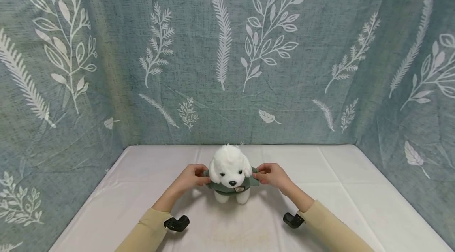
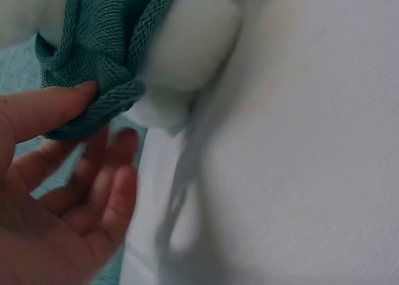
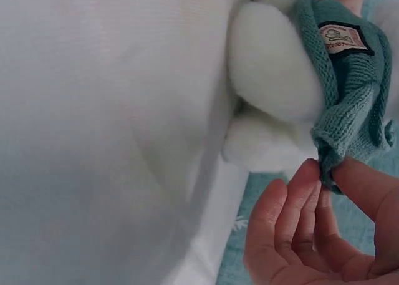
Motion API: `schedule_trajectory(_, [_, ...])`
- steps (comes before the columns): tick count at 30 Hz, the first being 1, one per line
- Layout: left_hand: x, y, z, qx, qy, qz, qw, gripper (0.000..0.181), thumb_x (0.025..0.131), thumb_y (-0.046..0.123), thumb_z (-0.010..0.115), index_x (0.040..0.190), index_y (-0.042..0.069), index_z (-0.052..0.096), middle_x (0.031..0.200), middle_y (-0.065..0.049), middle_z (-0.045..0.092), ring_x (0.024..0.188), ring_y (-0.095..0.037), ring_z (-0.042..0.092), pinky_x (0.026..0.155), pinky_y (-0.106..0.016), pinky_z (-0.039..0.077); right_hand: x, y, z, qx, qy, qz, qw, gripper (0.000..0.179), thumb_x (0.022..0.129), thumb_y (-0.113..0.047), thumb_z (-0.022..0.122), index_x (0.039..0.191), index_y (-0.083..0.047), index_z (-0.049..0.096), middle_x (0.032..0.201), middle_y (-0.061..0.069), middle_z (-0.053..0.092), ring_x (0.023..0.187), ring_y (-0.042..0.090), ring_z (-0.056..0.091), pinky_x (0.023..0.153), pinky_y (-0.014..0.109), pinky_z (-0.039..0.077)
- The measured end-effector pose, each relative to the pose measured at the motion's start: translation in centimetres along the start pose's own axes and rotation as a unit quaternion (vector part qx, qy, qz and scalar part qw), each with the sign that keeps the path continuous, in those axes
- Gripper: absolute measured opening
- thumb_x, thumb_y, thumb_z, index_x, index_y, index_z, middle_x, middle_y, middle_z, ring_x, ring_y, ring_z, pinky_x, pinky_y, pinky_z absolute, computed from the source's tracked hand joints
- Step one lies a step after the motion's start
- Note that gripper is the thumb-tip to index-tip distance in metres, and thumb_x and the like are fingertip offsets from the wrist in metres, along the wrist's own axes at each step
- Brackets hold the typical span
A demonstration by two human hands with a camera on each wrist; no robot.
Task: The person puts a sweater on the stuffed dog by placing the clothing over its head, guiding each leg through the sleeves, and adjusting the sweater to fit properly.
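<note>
One white plush dog (image 1: pixel 229 159) is upright on the surface (image 1: pixel 313 194), facing you, midway between your hands. It wears a green knitted sweater (image 1: pixel 220 187), and the sweater is what you hold: your grip on each side is narrow, closed on the knit.

Your left hand (image 1: pixel 193 175) pinches one edge of it, thumb on one face of the knit and fingertips behind; in the left wrist view your other fingers curl loosely beneath. Your right hand (image 1: pixel 275 175) pinches the opposite edge between thumb and fingertips, so the knit spreads out to both sides.

The dog's body lies just inward of each grip, its head between the two, its paws (image 1: pixel 243 197) lower down on the surface. A patch (image 1: pixel 239 189) on the sweater's front sits nearer your right hand. Behind the dog hangs a leaf-patterned curtain (image 1: pixel 234 113).
</note>
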State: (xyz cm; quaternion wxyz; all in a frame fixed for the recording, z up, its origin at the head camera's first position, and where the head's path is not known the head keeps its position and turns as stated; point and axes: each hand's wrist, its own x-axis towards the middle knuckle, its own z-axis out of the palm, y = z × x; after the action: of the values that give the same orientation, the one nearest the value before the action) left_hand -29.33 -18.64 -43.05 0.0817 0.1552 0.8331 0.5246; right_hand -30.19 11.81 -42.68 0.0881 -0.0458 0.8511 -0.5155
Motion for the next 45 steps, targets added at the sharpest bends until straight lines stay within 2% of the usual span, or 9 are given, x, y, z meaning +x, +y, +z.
schedule_trajectory(4, [-0.6, 0.8, -0.3, 0.053, 0.018, -0.017, 0.9983, 0.025, 0.081, 0.013, 0.073, 0.1, 0.0, 0.063, 0.084, -0.009, 0.065, 0.074, -0.017, 0.06, 0.063, -0.036, 0.052, -0.1, 0.1, -0.4, 0.005, 0.014, -0.014, 0.9998, 0.022, 0.086, -0.016, 0.069, 0.103, -0.003, 0.067, 0.093, 0.008, 0.067, 0.08, 0.015, 0.064, 0.075, 0.035, 0.056])
schedule_trajectory(7, [-1.3, 2.1, -0.7, 0.074, 0.06, -0.027, 0.9951, 0.035, 0.078, 0.013, 0.075, 0.109, 0.001, 0.063, 0.095, -0.011, 0.066, 0.085, -0.021, 0.062, 0.068, -0.036, 0.052, -0.2, 0.1, -1.0, 0.011, 0.034, -0.026, 0.999, 0.019, 0.088, -0.012, 0.066, 0.104, -0.003, 0.068, 0.094, 0.009, 0.068, 0.084, 0.016, 0.065, 0.077, 0.036, 0.056])
schedule_trajectory(11, [-2.2, 3.6, -1.0, 0.078, 0.116, -0.013, 0.9901, 0.037, 0.08, 0.014, 0.074, 0.114, 0.007, 0.063, 0.106, -0.012, 0.065, 0.094, -0.024, 0.062, 0.075, -0.036, 0.052, -0.8, -0.4, -1.7, 0.019, 0.06, -0.058, 0.9963, 0.021, 0.09, -0.017, 0.065, 0.107, -0.005, 0.067, 0.098, 0.011, 0.069, 0.087, 0.017, 0.067, 0.08, 0.037, 0.056])
schedule_trajectory(15, [-2.9, 4.7, -0.9, 0.055, 0.147, 0.031, 0.9871, 0.032, 0.083, 0.018, 0.073, 0.113, 0.013, 0.064, 0.108, -0.009, 0.067, 0.095, -0.021, 0.064, 0.078, -0.034, 0.052, -1.6, -1.2, -2.0, 0.036, 0.079, -0.122, 0.9887, 0.028, 0.09, -0.029, 0.066, 0.11, -0.009, 0.066, 0.104, 0.013, 0.069, 0.091, 0.018, 0.067, 0.082, 0.034, 0.055])
schedule_trajectory(19, [-3.4, 5.3, -0.4, 0.016, 0.144, 0.076, 0.9864, 0.037, 0.084, 0.025, 0.073, 0.119, 0.018, 0.062, 0.11, -0.008, 0.066, 0.097, -0.021, 0.064, 0.083, -0.035, 0.05, -2.3, -1.7, -1.8, 0.052, 0.063, -0.196, 0.9773, 0.034, 0.088, -0.034, 0.067, 0.114, -0.014, 0.064, 0.11, 0.01, 0.068, 0.1, 0.019, 0.065, 0.087, 0.029, 0.053])
schedule_trajectory(24, [-3.5, 5.5, 0.4, -0.019, 0.12, 0.09, 0.9885, 0.052, 0.081, 0.024, 0.076, 0.129, 0.021, 0.055, 0.118, -0.01, 0.062, 0.102, -0.025, 0.061, 0.084, -0.037, 0.05, -2.5, -1.9, -0.9, 0.083, -0.016, -0.27, 0.959, 0.042, 0.088, -0.02, 0.068, 0.127, -0.01, 0.056, 0.126, 0.014, 0.06, 0.117, 0.025, 0.057, 0.094, 0.028, 0.049])
schedule_trajectory(27, [-3.4, 5.5, 1.0, -0.026, 0.11, 0.086, 0.9899, 0.058, 0.079, 0.024, 0.078, 0.131, 0.023, 0.054, 0.119, -0.011, 0.061, 0.101, -0.027, 0.061, 0.081, -0.034, 0.051, -2.4, -2.0, -0.1, 0.091, -0.058, -0.278, 0.9545, 0.049, 0.087, -0.016, 0.069, 0.133, -0.01, 0.052, 0.129, 0.013, 0.057, 0.119, 0.023, 0.056, 0.095, 0.029, 0.049])
schedule_trajectory(30, [-3.2, 5.5, 1.6, -0.032, 0.105, 0.084, 0.9903, 0.061, 0.077, 0.025, 0.079, 0.132, 0.023, 0.053, 0.119, -0.011, 0.06, 0.097, -0.024, 0.062, 0.077, -0.03, 0.052, -2.2, -2.2, 0.5, 0.089, -0.071, -0.267, 0.9569, 0.051, 0.086, -0.019, 0.07, 0.133, -0.013, 0.052, 0.126, 0.011, 0.058, 0.116, 0.018, 0.057, 0.094, 0.028, 0.049])
schedule_trajectory(45, [-2.6, 6.4, 2.2, -0.058, 0.111, 0.079, 0.989, 0.061, 0.074, 0.023, 0.082, 0.129, 0.024, 0.056, 0.114, -0.012, 0.063, 0.09, -0.02, 0.065, 0.073, -0.029, 0.054, -2.5, -2.6, 0.6, 0.101, -0.032, -0.248, 0.9629, 0.045, 0.086, -0.009, 0.069, 0.13, -0.008, 0.056, 0.123, 0.016, 0.061, 0.109, 0.01, 0.059, 0.091, 0.029, 0.051])
